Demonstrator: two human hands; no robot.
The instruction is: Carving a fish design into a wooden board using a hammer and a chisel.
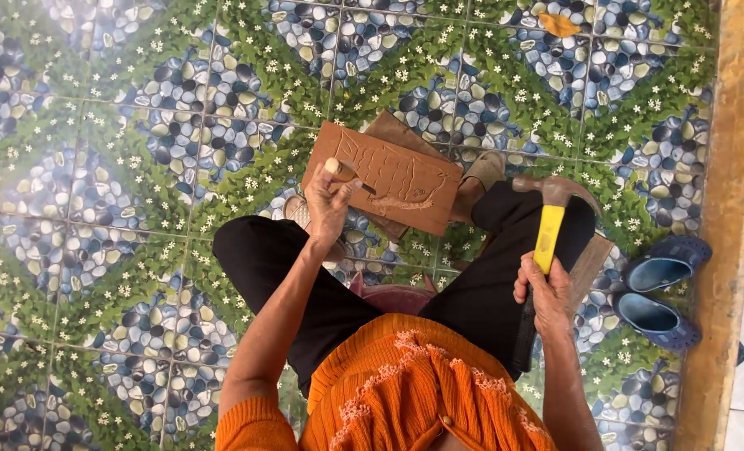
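Gripping a chisel (344,174) in our left hand (330,205), we keep the fingers wrapped tight round its pale wooden handle; its long axis runs from the handle's butt at upper left down to the dark blade at lower right, and the tip meets the carved wooden board (382,177). That board is a reddish-brown rectangle, tilted so its long edges slope down to the right, and it rests over our legs above the patterned tile floor (96,209). A fish outline with straight ruled lines is cut into its face, and another board shows under its far edge. Our right hand (544,294) is clenched round the black grip of a claw hammer (547,230); its yellow shaft stands nearly upright in view, the brown steel head at the top pointing its claw to the right. Two blue shoes (661,288) sit by the floor's right edge.
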